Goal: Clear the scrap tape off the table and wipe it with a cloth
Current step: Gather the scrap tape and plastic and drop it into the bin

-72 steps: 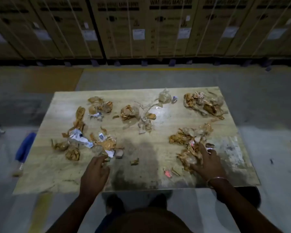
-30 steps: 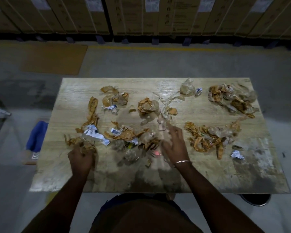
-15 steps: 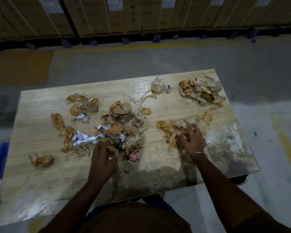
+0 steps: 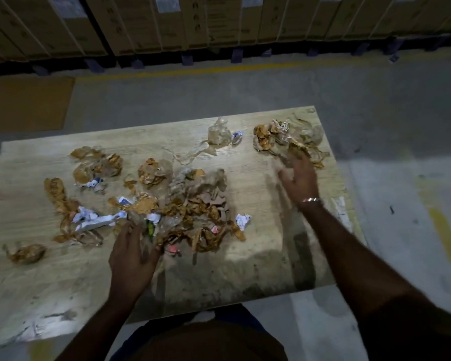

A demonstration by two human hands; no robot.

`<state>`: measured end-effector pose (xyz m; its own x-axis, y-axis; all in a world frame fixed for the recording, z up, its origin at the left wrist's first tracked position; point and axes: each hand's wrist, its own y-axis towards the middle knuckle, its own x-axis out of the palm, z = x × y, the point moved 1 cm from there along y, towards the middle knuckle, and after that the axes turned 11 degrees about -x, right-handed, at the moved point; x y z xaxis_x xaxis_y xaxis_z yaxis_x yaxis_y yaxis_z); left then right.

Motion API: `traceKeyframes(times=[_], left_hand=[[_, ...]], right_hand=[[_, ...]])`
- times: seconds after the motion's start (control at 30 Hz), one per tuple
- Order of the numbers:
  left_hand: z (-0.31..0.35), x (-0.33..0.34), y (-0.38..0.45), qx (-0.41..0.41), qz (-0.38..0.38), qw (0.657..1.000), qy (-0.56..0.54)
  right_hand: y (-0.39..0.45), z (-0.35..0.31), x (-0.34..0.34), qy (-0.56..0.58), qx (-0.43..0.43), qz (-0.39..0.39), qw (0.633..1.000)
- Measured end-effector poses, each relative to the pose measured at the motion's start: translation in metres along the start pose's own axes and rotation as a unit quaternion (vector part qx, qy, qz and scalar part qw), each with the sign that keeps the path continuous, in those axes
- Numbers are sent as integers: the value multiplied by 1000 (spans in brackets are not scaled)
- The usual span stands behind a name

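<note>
Resting place: a pale wooden table (image 4: 258,261) is seen filling the middle of the frame, lit from above, with grey floor around it.
Main heap: a crumpled heap of brown and clear scrap tape (image 4: 193,212) is gathered at the centre of the frame.
Left hand: the left hand (image 4: 130,254) is laid at the lower left edge of that heap, fingers spread and pressed against the tape; nothing is seen enclosed, so the hand is taken as unclenched, in contact with the heap only.
Right hand: the right hand (image 4: 301,178) is blurred at the right of the frame, fingers splayed and loose; nothing is seen grasped in it.
Bracelet: a metal bracelet (image 4: 311,199) is worn on the right wrist.
Far pile: a second tape pile (image 4: 287,138) lies at the upper right of the table, its near edge just beyond the right fingertips; whether it is touched cannot be told.
Clear wad: a clear tape wad (image 4: 219,132) lies at upper centre, well apart from both hands.
Left scraps: loose brown scraps (image 4: 97,165) are scattered at the left of the heap, with one stray lump (image 4: 28,254) at the far left.
White paper ball: a small white scrap (image 4: 243,221) lies just right of the heap, between the hands.
Background: stacked cardboard cartons (image 4: 146,24) are lined along the top of the frame.
</note>
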<state>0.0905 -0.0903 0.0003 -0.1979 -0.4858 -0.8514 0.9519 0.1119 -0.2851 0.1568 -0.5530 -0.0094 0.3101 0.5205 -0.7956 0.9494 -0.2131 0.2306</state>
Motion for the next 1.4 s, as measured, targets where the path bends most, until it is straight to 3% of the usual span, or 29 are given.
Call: traceKeyframes(times=[0.17,0.27,0.47,0.67,0.73,0.87,1.0,1.1,1.2,1.4], left_hand=[[-2,18,-19,21,-30,999,-32],[1,28,-32,4,-59,996,-69],[4,42,-49,-1,-73,994,-76],[5,41,-46,19,-66,995,-73],[4,38,-44,17,-65,995,-75],[6,40,-44,15,-58,995,-77],[5,39,-46,13,-51,993,-102],[10,36,-50,18,-49,993,-102],[11,32,-52,7,-37,994,-107],[-7,28,-61,-47,-15,991,-126]], right_hand=[[79,79,-28,-57,136,-62,987],[112,87,-16,19,174,-115,978],[88,41,60,13,0,-196,981],[25,-28,67,48,-190,-281,939],[21,-18,51,80,-172,-235,953],[3,34,27,98,-14,-118,988],[-17,12,33,148,-75,-226,960],[12,-26,41,147,-144,-194,959],[66,-66,66,136,-153,-164,965],[170,-148,140,80,-160,-281,943]])
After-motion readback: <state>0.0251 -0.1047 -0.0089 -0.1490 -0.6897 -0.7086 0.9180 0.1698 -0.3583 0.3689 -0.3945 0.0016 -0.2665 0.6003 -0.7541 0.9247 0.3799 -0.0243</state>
